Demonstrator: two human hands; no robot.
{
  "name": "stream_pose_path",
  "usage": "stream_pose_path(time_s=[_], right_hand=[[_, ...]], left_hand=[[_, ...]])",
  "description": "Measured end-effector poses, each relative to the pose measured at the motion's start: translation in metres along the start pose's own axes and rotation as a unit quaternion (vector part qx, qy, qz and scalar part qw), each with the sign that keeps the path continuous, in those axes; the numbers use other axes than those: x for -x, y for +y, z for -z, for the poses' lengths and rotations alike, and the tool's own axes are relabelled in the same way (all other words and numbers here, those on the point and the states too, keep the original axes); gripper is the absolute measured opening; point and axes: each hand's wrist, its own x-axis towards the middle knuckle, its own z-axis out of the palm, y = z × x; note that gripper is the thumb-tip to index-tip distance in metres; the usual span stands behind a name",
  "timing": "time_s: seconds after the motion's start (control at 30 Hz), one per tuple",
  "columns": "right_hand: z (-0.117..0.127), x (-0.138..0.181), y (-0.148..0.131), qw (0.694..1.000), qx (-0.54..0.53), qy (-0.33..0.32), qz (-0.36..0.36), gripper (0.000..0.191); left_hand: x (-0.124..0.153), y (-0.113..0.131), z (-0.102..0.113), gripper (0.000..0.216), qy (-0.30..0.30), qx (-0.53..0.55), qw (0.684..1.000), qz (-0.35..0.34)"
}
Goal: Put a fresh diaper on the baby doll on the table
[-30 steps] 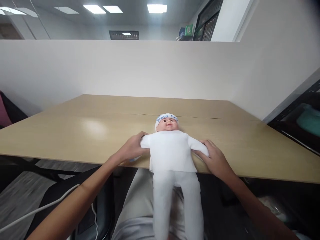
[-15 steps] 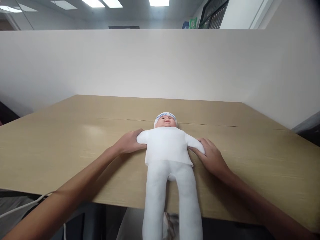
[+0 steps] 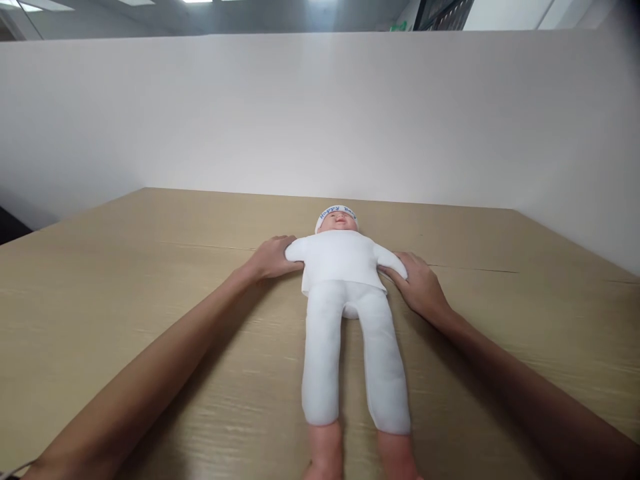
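A baby doll (image 3: 345,260) lies on its back on the wooden table, head toward the wall and feet toward me. It wears a white top, white trousers and a white headband (image 3: 338,211) with blue lettering; its lower legs are bare. My left hand (image 3: 276,257) is closed round the sleeved arm on the left. Around the other sleeved arm, my right hand (image 3: 417,283) is closed too, thumb on the inner side. White sleeves cover the doll's hands.
The wooden table (image 3: 125,280) spreads out on all sides of the doll, with a thin seam across it. A white partition (image 3: 300,113) rises along its far edge. A bit of cable (image 3: 20,469) shows at the lower left.
Both hands have slid the doll farther onto the table, away from me. Its bare lower legs now show over the tabletop, and the camera has tipped down and closer.
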Motion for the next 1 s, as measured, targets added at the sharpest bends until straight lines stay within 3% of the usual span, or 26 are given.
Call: stream_pose_path(time_s=[0.1, 0.23, 0.4, 0.57, 0.77, 0.9, 1.0], right_hand=[[0.001, -0.013, 0.002, 1.000, -0.006, -0.014, -0.004, 0.061], [0.013, -0.012, 0.008, 0.996, -0.047, -0.077, 0.017, 0.055], [0.017, -0.005, 0.018, 0.996, -0.036, -0.083, -0.026, 0.056], [0.015, -0.006, 0.019, 0.996, -0.028, -0.079, -0.025, 0.055], [0.012, -0.006, 0.026, 0.998, -0.023, -0.057, 0.011, 0.059], [0.014, 0.005, 0.010, 0.999, 0.029, 0.025, 0.037, 0.075], [0.037, 0.048, -0.037, 0.994, 0.038, 0.083, 0.057, 0.076]], left_hand=[[-0.004, -0.012, -0.006, 0.059, 0.042, -0.061, 0.997, -0.002], [0.022, -0.031, -0.008, 0.078, 0.076, -0.047, 0.996, 0.010], [0.047, -0.054, -0.003, 0.073, 0.083, -0.012, 0.996, 0.006], [0.044, -0.057, -0.002, 0.062, 0.082, -0.023, 0.996, -0.007], [0.046, -0.058, -0.011, 0.077, 0.068, -0.020, 0.997, 0.018], [0.049, -0.040, -0.008, 0.087, 0.074, -0.058, 0.995, 0.041], [0.079, 0.007, 0.005, 0.089, 0.149, -0.048, 0.987, 0.040]])
